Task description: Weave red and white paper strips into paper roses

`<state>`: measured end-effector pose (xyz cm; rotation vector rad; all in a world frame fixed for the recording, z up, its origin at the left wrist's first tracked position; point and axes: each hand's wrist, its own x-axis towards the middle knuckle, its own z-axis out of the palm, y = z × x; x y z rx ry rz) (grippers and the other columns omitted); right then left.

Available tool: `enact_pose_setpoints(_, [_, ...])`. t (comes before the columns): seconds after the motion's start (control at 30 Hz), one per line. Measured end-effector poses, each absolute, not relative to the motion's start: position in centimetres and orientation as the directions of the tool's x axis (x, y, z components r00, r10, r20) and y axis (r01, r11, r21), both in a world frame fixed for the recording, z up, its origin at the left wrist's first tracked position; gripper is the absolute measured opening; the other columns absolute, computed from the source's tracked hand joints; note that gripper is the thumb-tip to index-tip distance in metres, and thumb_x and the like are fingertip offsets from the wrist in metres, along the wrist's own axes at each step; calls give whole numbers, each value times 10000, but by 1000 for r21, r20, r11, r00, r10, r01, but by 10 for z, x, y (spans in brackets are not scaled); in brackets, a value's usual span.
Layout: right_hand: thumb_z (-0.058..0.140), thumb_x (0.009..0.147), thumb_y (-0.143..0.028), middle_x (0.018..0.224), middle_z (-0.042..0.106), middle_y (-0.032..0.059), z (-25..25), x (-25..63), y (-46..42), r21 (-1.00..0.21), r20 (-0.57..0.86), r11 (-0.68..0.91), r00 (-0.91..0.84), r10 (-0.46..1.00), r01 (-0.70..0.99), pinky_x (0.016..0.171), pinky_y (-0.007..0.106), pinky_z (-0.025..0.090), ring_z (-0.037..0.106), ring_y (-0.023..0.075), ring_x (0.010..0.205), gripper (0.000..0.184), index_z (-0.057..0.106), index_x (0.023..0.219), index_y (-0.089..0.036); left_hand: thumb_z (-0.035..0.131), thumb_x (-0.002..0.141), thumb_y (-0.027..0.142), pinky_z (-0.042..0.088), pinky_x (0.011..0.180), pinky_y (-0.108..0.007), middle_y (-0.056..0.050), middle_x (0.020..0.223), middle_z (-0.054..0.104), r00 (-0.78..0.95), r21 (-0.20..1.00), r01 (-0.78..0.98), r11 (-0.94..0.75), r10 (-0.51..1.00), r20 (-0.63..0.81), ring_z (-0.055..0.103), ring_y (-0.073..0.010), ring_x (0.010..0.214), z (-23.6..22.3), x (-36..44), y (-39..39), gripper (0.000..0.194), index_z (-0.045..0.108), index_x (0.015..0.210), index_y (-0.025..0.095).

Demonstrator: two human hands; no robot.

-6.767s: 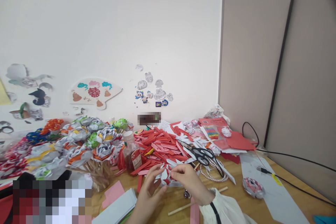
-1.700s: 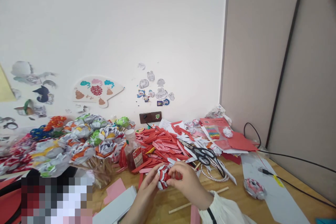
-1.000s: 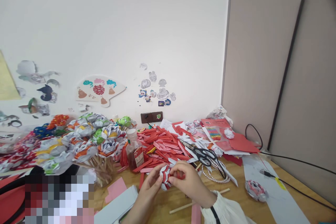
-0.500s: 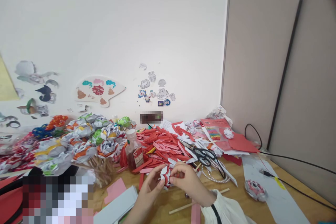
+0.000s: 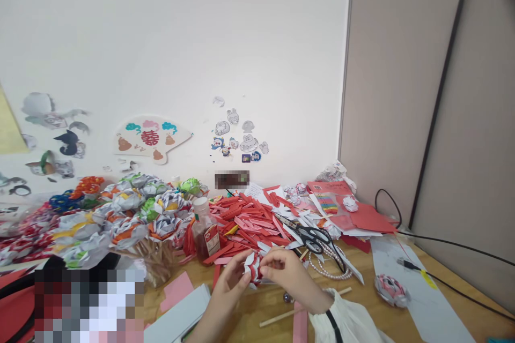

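Low in the middle of the head view, both my hands meet around a small red and white folded paper flower [image 5: 253,268]. My left hand [image 5: 230,285] cups it from the left with the fingers curled against it. My right hand [image 5: 286,276], in a white cuff, pinches its right side between thumb and fingers. Just behind them lies a heap of red paper strips [image 5: 245,222] on the wooden table [image 5: 362,300].
Black scissors [image 5: 314,238] and a pearl string [image 5: 328,269] lie right of my hands. A small bottle [image 5: 203,231] stands left of the strips, beside a bunch of paper flowers [image 5: 132,211]. A finished flower [image 5: 389,289], wooden sticks [image 5: 277,320], cables [image 5: 450,244] and red sheets [image 5: 362,217] lie around.
My hands have kept working the paper flower in the same spot, with the fingers shifting round it and the flower turning slightly. Nothing else on the table has moved.
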<state>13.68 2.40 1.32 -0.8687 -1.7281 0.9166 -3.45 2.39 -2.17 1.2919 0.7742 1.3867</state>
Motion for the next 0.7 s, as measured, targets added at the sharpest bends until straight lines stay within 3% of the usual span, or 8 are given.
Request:
enact_pose_setpoints(0.23, [617,632,-118,643,578,-24,-1,129,28,-869,398,438,-200,895,229,583,218,382,510,123,623,57,642,636,-170,742,631,405,447,886,-390,-101,1065,678,153,936,-251,-247,945,290,583,-297,1030,-32,-35,27,435,661,1021,231])
enact_pose_setpoints(0.33, [613,672,-178,686,607,-8,-2,129,28,-871,416,449,-188,890,198,610,232,409,537,140,659,33,644,683,-174,741,635,405,431,917,-393,-98,1109,666,120,943,-272,-192,965,232,567,-300,1069,-24,-34,22,426,666,1016,231])
enact_pose_setpoints(0.5, [544,768,-311,719,631,23,12,139,28,-876,449,462,-115,886,139,637,261,431,553,157,675,175,640,742,-167,609,776,395,386,980,-402,-65,1214,622,158,874,-483,-46,978,139,524,-268,1155,-10,-31,9,351,617,1106,274])
enact_pose_setpoints(0.7, [573,763,-231,725,609,21,16,139,24,-784,572,600,-187,798,162,624,243,418,553,148,693,110,662,728,-176,550,822,369,344,1023,-410,-56,1217,619,192,834,-551,-39,966,172,481,-263,1198,-5,-30,5,316,625,1109,258])
